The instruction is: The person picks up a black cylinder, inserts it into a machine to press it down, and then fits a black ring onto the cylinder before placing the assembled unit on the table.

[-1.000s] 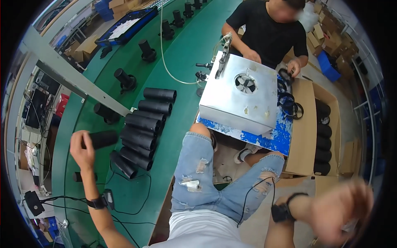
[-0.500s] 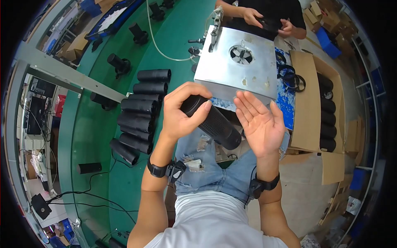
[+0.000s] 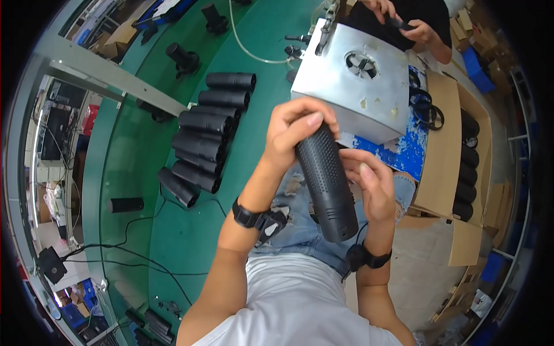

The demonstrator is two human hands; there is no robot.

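The black perforated cylinder (image 3: pixel 326 181) has turned since half a second ago: it lay across the lap under an open right palm, and now it stands nearly lengthwise between both hands, held above the knees in front of the chest. The left hand (image 3: pixel 297 130) wraps its fingers firmly round the upper end, thumb pressed on top, while the right hand (image 3: pixel 369 184) has closed from flat to a loose cup round the lower half, thumb resting on the mesh. To my eye that means the piece is being turned over and looked at, not set down. On the green table (image 3: pixel 144 173) a row of similar black tubes (image 3: pixel 202 138) lies side by side, well apart from the hands. A grey metal box (image 3: pixel 355 86) with a round fan opening sits just beyond the cylinder, on a blue sheet (image 3: pixel 398 153). To the right an open brown carton (image 3: pixel 447 144) holds more black tubes in a column. Another person's hands (image 3: pixel 404 23) work at the far end.
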